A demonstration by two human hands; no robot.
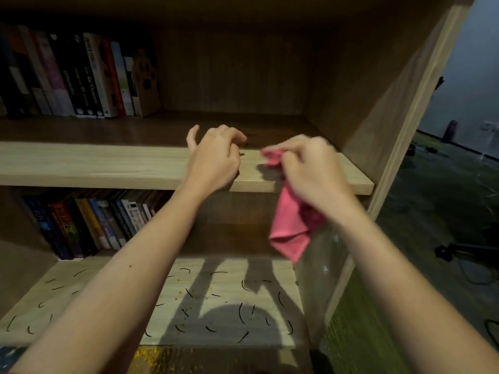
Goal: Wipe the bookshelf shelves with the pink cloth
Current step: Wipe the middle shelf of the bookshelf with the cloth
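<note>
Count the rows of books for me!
2. The top row stands far left on the upper shelf; the bottom row stands left on the lower shelf. More may be hidden off-frame.

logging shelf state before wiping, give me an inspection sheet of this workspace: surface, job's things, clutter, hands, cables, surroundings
surface: upper shelf is a light wood board; lower shelf carries short curved black marks and yellowish crumbs.
job's things: pink cloth is bunched at the top, its tail hanging below the upper shelf's front edge.
clutter: upper books and lower books stand at the left; a paw-print bookend ends the upper row.
grippers: left hand rests on the upper shelf, holding nothing; right hand grips the cloth.
cables: dark cables lie on the floor, right of the bookshelf.
surroundings: green floor; dark bottle near the far wall.
</note>
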